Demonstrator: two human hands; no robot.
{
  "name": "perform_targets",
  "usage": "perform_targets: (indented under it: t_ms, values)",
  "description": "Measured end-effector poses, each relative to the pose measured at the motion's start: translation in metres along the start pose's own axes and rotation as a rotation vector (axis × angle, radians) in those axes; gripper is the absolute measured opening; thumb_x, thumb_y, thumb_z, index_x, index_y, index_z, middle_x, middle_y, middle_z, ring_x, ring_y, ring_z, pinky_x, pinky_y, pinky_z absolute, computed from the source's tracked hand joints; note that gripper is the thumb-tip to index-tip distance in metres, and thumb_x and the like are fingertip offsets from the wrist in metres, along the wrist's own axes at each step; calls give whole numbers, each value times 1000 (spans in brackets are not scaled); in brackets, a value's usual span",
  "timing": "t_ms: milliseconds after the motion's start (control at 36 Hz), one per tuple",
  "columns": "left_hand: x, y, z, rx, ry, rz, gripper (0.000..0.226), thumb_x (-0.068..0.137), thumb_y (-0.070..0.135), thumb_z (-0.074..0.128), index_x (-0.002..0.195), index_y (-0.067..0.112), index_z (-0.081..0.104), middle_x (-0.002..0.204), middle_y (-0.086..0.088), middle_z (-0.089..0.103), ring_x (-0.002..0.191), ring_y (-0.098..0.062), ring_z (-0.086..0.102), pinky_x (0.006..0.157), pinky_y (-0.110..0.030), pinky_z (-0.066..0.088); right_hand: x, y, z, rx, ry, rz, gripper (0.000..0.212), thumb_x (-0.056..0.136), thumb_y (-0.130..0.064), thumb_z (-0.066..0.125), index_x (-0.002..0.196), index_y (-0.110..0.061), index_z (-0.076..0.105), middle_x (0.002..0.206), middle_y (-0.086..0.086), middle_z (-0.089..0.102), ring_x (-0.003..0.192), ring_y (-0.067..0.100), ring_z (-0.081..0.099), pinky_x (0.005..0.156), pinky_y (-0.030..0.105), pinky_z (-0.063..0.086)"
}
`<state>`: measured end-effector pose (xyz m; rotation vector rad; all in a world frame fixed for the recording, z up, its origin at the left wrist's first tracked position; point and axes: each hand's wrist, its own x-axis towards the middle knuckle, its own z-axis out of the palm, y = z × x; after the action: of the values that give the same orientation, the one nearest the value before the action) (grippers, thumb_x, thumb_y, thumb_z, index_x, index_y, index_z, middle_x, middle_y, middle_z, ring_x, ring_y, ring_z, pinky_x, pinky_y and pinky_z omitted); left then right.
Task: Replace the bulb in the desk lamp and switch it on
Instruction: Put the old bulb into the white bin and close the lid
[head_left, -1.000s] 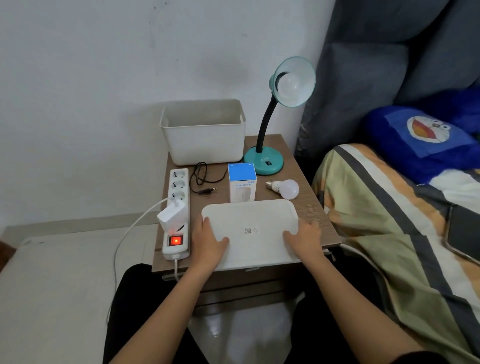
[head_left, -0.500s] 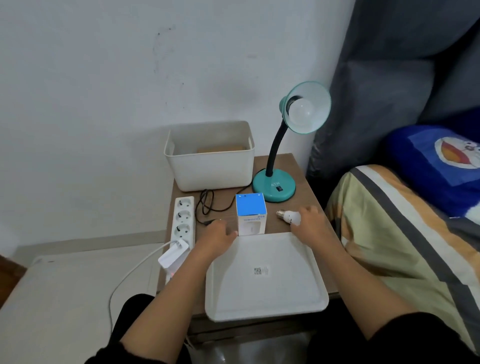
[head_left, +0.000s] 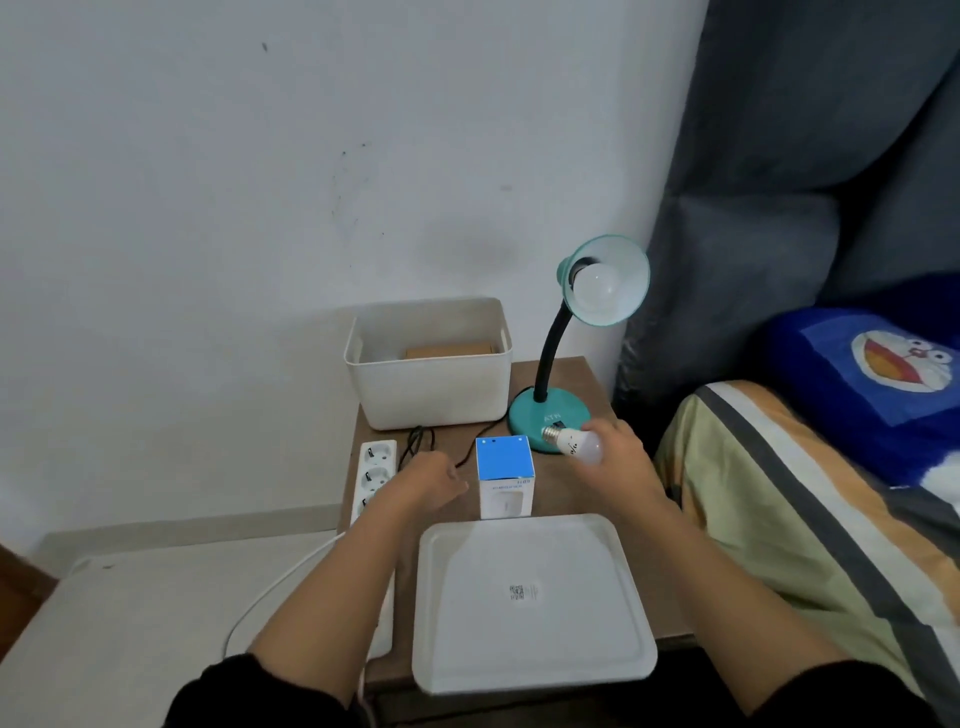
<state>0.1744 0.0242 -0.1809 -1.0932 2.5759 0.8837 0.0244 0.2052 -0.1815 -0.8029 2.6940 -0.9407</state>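
Right hand (head_left: 621, 460): fingers wrapped round the globe of a loose white frosted bulb (head_left: 579, 446), which appears to be held clear of the tabletop, its metal screw cap pointing left.

Left hand (head_left: 434, 477): loosely curled over a black cord (head_left: 415, 441), left of a blue-topped white carton (head_left: 505, 475). Whether it holds anything cannot be told.

Teal gooseneck desk lamp (head_left: 545, 415): base just beyond the right hand. The shade sits above and behind it, facing the viewer, with a fitted white bulb (head_left: 597, 287) inside whose long axis runs out toward the viewer. The right hand is nearer, but occupied.

Also present: white plastic tray (head_left: 519, 525), white power strip (head_left: 378, 460), white storage bin (head_left: 431, 395), brown wooden bedside table (head_left: 576, 374).
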Motion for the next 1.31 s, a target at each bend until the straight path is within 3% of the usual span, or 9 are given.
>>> perform_targets:
  t_ms: [222, 306, 389, 472, 556, 778, 917, 1000, 1306]
  values:
    - [-1, 16, -74, 64, 96, 96, 13, 88, 27, 58, 82, 15, 57, 90, -4, 56, 83, -20, 51, 72, -25, 39, 30, -76, -29, -14, -60, -224, 49, 75, -24, 66, 123, -20, 53, 116, 4, 49, 107, 22, 52, 89, 38, 50]
    - [10, 18, -103, 62, 135, 114, 17, 87, 25, 59, 72, 16, 55, 79, -3, 54, 77, -20, 49, 64, -26, 36, 50, -105, -32, -11, -71, -271, 49, 75, -24, 67, 121, -17, 53, 109, 3, 46, 98, 21, 50, 79, 36, 50]
    - [27, 20, -131, 46, 160, 123, 31, 87, 27, 59, 60, 19, 47, 66, 0, 48, 71, -20, 46, 59, -27, 32, 76, -129, -31, -23, -81, -298, 49, 75, -24, 66, 122, -15, 53, 114, 8, 49, 104, 25, 51, 83, 34, 45]
    - [48, 22, -155, 33, 190, 133, 15, 89, 28, 58, 82, 15, 56, 85, -3, 56, 81, -19, 51, 68, -27, 38, 105, -146, -22, -10, -99, -323, 49, 75, -24, 65, 122, -15, 52, 114, 8, 48, 99, 21, 49, 81, 30, 44]
    - [77, 21, -170, 11, 223, 154, 12, 89, 26, 58, 85, 15, 57, 86, -6, 57, 77, -19, 53, 59, -24, 37, 134, -158, -7, 18, -135, -317, 46, 75, -22, 64, 119, -15, 54, 113, 6, 48, 101, 20, 51, 84, 35, 51]
    - [157, 3, -164, 36, 184, 94, 6, 87, 24, 57, 87, 18, 58, 93, -5, 59, 84, -19, 53, 72, -23, 37, 199, -160, 51, -33, -271, -216, 40, 76, -26, 66, 112, -12, 58, 117, 10, 56, 101, 26, 58, 82, 35, 49]
    - [185, -13, -155, 44, 144, 48, 23, 87, 21, 57, 104, 8, 65, 111, -10, 66, 91, -20, 56, 73, -22, 37, 222, -158, 82, -136, -316, -209, 47, 79, -39, 64, 115, -10, 56, 119, 12, 58, 110, 28, 54, 85, 33, 45]
    - [198, -22, -151, 41, 125, 30, 12, 86, 19, 58, 94, 12, 63, 100, -10, 64, 91, -20, 57, 74, -23, 39, 232, -159, 94, -143, -371, -184, 44, 78, -33, 66, 112, -8, 54, 121, 14, 56, 108, 29, 56, 82, 33, 46]
    - [201, -22, -144, 35, 104, -19, 25, 88, 24, 58, 108, 8, 63, 117, -11, 63, 108, -25, 58, 82, -25, 41, 232, -158, 100, -177, -401, -152, 46, 76, -30, 68, 113, -9, 53, 124, 11, 53, 109, 29, 55, 85, 34, 47]
